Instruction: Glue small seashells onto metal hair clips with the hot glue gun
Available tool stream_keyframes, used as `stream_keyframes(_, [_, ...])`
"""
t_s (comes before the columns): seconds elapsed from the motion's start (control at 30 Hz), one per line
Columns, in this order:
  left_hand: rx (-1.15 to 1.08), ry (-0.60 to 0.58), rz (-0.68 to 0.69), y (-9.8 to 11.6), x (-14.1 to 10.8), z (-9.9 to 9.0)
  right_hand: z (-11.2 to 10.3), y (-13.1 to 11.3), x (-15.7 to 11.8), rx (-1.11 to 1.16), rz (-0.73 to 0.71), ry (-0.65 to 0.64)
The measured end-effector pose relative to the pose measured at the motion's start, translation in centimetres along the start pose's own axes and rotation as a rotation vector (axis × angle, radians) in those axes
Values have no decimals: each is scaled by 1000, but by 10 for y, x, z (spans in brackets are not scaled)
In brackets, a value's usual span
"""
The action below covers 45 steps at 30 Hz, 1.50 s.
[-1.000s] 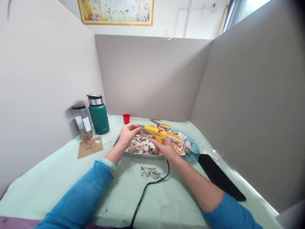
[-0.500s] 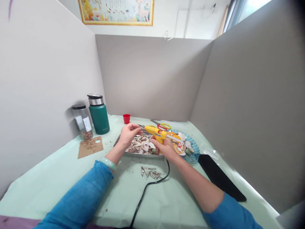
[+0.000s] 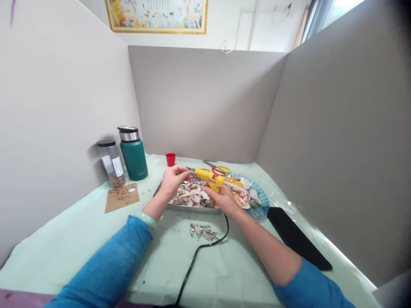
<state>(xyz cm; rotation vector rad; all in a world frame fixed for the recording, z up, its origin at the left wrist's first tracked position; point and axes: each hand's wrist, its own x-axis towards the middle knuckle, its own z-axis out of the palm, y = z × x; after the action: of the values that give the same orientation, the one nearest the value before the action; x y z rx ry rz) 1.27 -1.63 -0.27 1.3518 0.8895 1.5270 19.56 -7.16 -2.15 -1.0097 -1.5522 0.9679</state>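
Observation:
My right hand is wrapped round the handle of a yellow glue gun, its nozzle pointing left and a white glue stick poking out the back. In front of the nozzle, my left hand pinches something too small to make out. Both hands are above a metal tray of small shells. Right of it, a blue scalloped plate holds larger shells and orange pieces. Several small metal clips lie nearer to me, beside the gun's black cord.
At the left stand a green bottle and a clear jar, with a brown card before them. Behind the tray are a red cup and scissors. A black flat object lies right. Grey panels enclose the table.

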Motion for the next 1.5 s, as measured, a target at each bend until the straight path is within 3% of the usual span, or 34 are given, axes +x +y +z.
stream_keyframes(0.47, [-18,-28,-18,2,-1,0,-1,0,0,-2,15,19])
stream_keyframes(1.5, [-5,33,-30,1,1,-2,-3,3,1,-74,-25,-22])
